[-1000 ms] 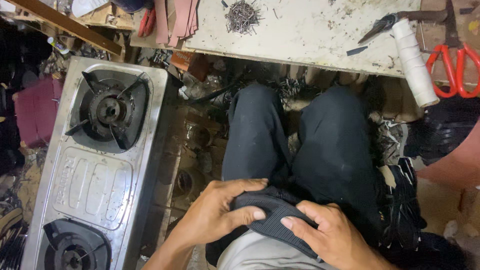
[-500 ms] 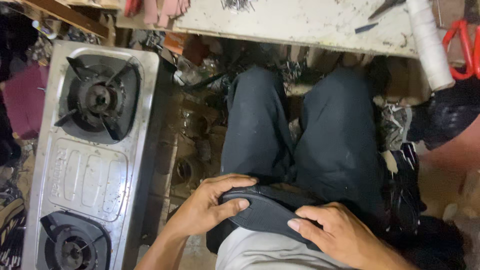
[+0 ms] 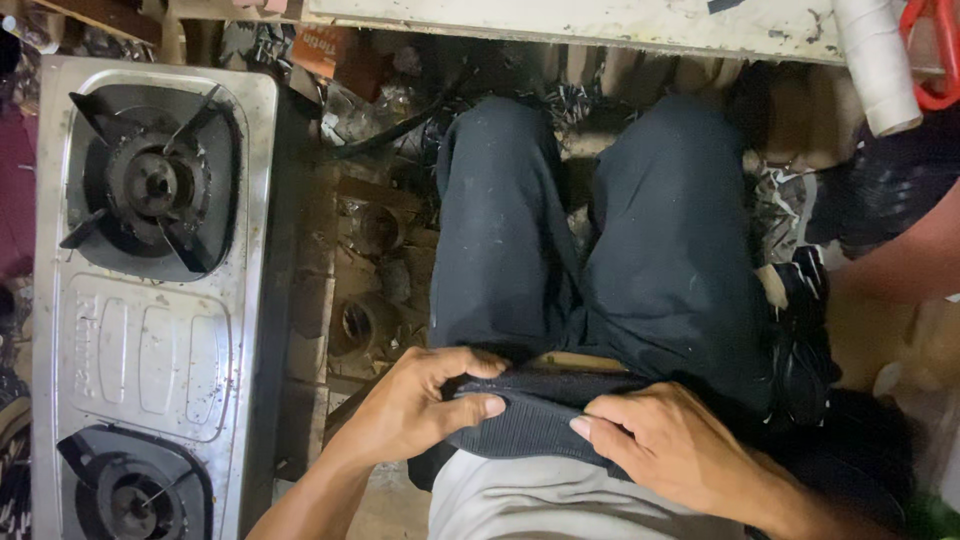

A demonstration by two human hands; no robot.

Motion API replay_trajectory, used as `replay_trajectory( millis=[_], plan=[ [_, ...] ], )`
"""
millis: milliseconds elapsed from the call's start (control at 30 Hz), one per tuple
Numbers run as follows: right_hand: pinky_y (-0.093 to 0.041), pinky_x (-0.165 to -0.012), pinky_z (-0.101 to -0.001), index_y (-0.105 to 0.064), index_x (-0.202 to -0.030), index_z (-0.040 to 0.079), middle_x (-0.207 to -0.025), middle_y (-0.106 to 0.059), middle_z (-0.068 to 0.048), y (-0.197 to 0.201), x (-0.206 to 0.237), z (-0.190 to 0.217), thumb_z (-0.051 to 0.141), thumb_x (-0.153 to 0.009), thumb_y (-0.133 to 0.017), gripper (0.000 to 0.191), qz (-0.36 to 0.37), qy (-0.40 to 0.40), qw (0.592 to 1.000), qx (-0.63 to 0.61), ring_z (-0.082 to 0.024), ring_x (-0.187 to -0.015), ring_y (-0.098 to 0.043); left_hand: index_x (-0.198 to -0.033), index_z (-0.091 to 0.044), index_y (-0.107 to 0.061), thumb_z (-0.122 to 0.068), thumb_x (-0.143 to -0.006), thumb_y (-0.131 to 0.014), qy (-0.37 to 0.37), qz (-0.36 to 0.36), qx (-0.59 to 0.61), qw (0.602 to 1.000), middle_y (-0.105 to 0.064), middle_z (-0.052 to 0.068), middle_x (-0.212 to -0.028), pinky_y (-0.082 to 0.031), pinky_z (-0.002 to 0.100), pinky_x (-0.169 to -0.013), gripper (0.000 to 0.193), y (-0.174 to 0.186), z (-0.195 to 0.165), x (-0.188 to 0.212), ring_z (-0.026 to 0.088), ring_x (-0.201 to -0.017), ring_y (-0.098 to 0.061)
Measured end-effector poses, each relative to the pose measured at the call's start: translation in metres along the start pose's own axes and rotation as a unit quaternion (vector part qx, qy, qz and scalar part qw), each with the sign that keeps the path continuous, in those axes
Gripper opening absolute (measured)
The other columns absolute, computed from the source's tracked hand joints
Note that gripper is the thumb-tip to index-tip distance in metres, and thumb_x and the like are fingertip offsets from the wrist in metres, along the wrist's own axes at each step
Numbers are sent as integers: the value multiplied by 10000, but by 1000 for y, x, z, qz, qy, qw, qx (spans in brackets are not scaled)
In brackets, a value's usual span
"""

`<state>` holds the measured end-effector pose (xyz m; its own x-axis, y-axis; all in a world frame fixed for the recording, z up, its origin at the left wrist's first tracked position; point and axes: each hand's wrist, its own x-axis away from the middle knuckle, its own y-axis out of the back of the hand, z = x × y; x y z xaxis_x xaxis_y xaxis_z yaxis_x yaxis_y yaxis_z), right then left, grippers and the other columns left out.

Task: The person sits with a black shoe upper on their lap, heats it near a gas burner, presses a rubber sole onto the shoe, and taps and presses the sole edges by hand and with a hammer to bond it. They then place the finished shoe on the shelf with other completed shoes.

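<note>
My left hand (image 3: 415, 405) and my right hand (image 3: 672, 445) both grip a dark ribbed piece of fabric (image 3: 535, 420) held across my lap. The left thumb and fingers pinch its left end. The right hand's fingers press on its right end. Below the fabric lies the pale grey hem of my shirt (image 3: 540, 500). My legs in dark trousers (image 3: 600, 240) stretch away from me toward the workbench.
A steel two-burner gas stove (image 3: 150, 300) stands on the floor at the left. A pale workbench edge (image 3: 560, 18) runs along the top, with a white roll (image 3: 878, 65) and red-handled scissors (image 3: 935, 60). Cluttered scrap lies under the bench. Another person's arm (image 3: 910, 255) shows at right.
The view has tilted down and closer, so the bench top has slid out of sight. My hands have drawn the dark fabric out flatter between them.
</note>
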<state>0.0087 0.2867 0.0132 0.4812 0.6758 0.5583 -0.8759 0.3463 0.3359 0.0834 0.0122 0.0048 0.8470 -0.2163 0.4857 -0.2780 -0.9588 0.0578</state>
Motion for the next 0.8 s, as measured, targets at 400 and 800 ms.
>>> replay_trajectory(
  millis=[400,800],
  plan=[
    [-537,-553,-344,-781,-1002,117,-664,-711,-138,5,5,-2,333,-874,-710,261,21,-31,999,7,-240,-538,-707,-1098,-29,-766,-238,-857,-781,9,-10,-77,997,-806,134,-1087,-600,318,-808,320,-10,-9,5,241,-951,-798],
    [-560,-945,-303,-586,-1296,-65,-1164,-721,-124,66,-33,-49,-86,-819,-701,491,-308,122,849,-412,-159,-1037,-703,-1309,43,-615,-131,-916,-732,-195,-248,-53,947,-670,234,-1259,-546,399,-942,446,-79,-9,-49,401,-1118,-687]
  ],
)
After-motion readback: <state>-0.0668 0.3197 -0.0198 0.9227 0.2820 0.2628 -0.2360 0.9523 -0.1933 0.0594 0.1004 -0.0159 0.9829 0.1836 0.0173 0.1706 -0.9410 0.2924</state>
